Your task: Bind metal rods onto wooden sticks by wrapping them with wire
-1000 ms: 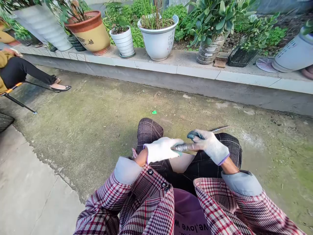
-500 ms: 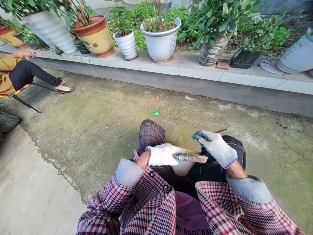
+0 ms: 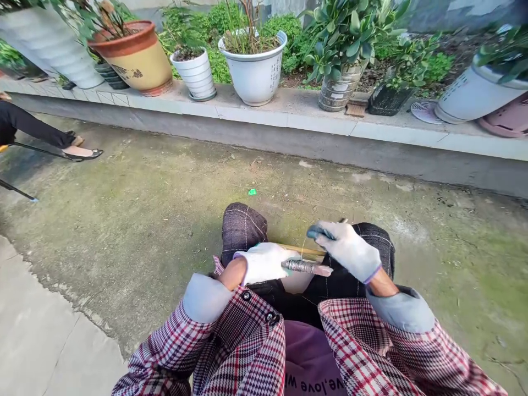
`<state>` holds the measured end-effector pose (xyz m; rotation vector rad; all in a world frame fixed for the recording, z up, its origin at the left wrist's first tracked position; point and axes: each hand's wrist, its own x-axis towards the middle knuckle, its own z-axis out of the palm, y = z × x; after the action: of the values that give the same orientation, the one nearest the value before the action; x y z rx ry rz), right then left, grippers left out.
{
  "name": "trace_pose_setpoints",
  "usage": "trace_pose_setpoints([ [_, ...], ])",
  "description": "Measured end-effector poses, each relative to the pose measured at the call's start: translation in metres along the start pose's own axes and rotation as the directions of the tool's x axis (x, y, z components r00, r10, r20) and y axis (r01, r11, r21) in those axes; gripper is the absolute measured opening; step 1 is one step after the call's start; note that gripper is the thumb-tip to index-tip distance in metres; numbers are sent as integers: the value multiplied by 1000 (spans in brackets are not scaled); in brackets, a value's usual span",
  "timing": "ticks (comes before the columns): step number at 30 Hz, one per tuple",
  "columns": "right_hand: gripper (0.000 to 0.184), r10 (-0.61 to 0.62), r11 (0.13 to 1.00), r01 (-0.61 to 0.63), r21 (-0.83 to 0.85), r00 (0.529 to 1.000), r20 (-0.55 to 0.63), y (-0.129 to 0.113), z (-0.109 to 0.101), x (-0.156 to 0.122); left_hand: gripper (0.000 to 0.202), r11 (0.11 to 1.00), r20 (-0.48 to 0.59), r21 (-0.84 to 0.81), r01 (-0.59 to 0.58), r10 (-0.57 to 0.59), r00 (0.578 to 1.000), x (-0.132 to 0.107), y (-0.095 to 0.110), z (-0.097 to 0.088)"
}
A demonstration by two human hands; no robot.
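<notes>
My left hand, in a white work glove, is closed around a short stick wound with silvery wire. The stick's pale bare end points right. Thin yellowish sticks lie just behind it and run in toward the same hand; whether it grips them too is hidden. Above and to the right, my right hand, in a white glove with dark green fingers, pinches a thin strand of wire that curves down to the winding. Both hands are over my lap, between my knees.
Potted plants, among them a white pot and a yellow-brown pot, line a low tiled ledge ahead. A green scrap lies on the mossy concrete. At left, a seated person's leg shows.
The view has turned right, so the pots and the seated person slid left. Behind the wire winding, more of the yellowish sticks shows. Both hands keep their hold.
</notes>
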<state>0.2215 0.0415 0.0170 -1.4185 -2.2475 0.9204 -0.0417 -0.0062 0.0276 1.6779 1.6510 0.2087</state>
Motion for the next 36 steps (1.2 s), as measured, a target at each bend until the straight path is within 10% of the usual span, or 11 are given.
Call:
trace_pose_setpoints([
  [4, 20, 13, 1000, -13, -3, 999, 46, -3, 24, 0, 41, 993, -13, -48, -110, 109, 994, 25, -5, -12],
  [7, 18, -225, 972, 231, -31, 964, 138, -35, 33, -7, 50, 993, -115, -17, -119, 116, 987, 46, -1, -17],
  [10, 20, -277, 958, 283, -48, 955, 105, -48, 10, 1, 44, 979, 63, 134, -151, 144, 988, 48, 11, -13],
  [13, 18, -49, 998, 49, 30, 999, 3, -27, -29, 22, 37, 937, 253, 140, -320, 279, 926, 46, 28, -13],
  [17, 19, 252, 945, -247, 214, 968, 5, -1, -49, 54, 46, 957, -32, 63, -283, 286, 958, 82, 49, -37],
  [20, 20, 122, 980, -122, 158, 992, 7, -4, -41, 76, 46, 969, -197, 182, -166, 201, 960, 133, 63, -55],
  [25, 11, 65, 991, -45, 128, 986, -154, 22, -59, 141, 40, 803, 30, 561, -201, 222, 974, 219, 79, -45],
  [32, 27, 328, 912, -288, 291, 940, -97, 97, -55, 215, 40, 933, -147, 86, -350, 360, 921, 292, 69, -46],
  [36, 10, 240, 951, -246, 188, 969, 51, 90, -22, 209, 40, 932, -118, 343, -118, 167, 979, 307, 64, -52],
])
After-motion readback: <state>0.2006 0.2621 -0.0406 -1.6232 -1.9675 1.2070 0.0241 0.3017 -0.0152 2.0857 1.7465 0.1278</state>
